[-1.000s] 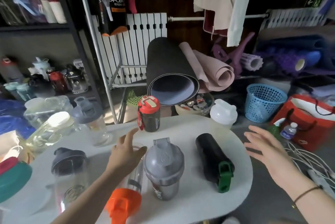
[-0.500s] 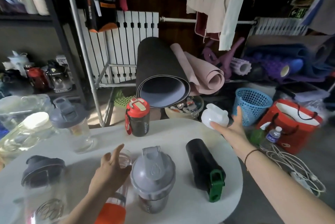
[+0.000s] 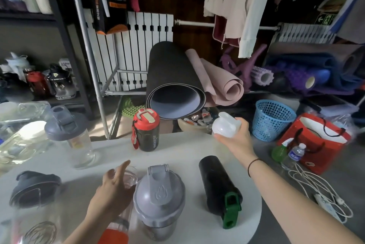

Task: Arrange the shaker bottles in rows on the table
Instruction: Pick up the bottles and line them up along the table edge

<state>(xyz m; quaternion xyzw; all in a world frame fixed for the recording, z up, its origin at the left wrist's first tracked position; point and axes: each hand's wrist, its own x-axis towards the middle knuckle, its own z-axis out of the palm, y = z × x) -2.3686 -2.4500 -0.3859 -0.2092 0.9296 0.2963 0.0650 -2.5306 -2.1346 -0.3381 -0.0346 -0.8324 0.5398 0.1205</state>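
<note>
On the white table (image 3: 183,152), my right hand (image 3: 235,139) grips a white-lidded shaker bottle (image 3: 225,126) at the far right edge. My left hand (image 3: 112,190) rests on a clear bottle with an orange lid (image 3: 122,222) that lies on its side. A grey-lidded shaker (image 3: 159,202) stands upright beside it. A black bottle with a green cap (image 3: 220,188) lies on its side to the right. A red-lidded dark bottle (image 3: 146,130) stands at the back. A clear shaker with a grey lid (image 3: 68,137) stands at the left. A dark-lidded shaker (image 3: 33,202) is at the near left.
A metal rack leg (image 3: 98,93) rises behind the table, with rolled mats (image 3: 173,85) behind it. A blue basket (image 3: 273,121), a red bag (image 3: 314,143) and white cables (image 3: 320,190) lie on the floor to the right. Clear plastic containers (image 3: 21,137) crowd the left.
My right hand has reached forward from the table's right side and closed on the white-lidded bottle. My left hand has stayed on the orange-lidded bottle.
</note>
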